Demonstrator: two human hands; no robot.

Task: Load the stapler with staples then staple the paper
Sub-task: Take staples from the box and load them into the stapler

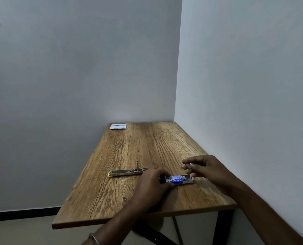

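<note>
A stapler point(127, 172) lies opened flat on the wooden table point(129, 147), metal channel up, with a yellow end at the left. To its right sits an open blue and white staple box point(180, 180). My left hand point(153, 183) rests on the table and pinches the box's left end. Just above the box's right end, my right hand point(205, 167) holds a small silvery strip of staples point(187, 166) between thumb and fingers. White paper point(119, 126) lies at the table's far left corner.
The table stands in a corner, with a wall along its right edge and another behind it. Its left and near edges drop off to the floor. Black metal legs show under the near edge.
</note>
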